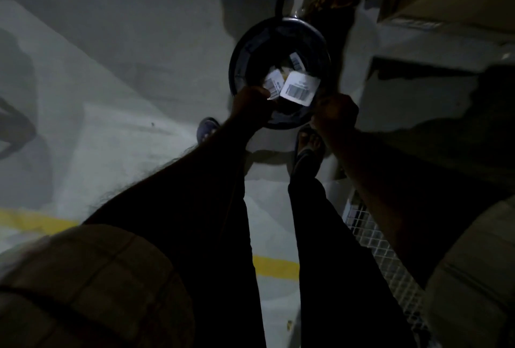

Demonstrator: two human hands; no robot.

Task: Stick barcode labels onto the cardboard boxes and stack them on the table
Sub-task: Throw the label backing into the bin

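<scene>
I stood over the grey floor (117, 113), and what I could see of the table (446, 49) lay beyond and to the right of my right hand (335, 112); no cardboard box showed clearly. Just ahead of both grips sat a round black bin (245, 49) – inside it, crumpled label backings and printed scraps. The left hand (252, 105) pinched one barcode strip (274, 84); a larger barcode label (298, 88) hung between the grips. The right was curled shut, though I couldn't tell on what. I judged it best to drop only backing – keeping the good label's adhesive off the rim.
</scene>
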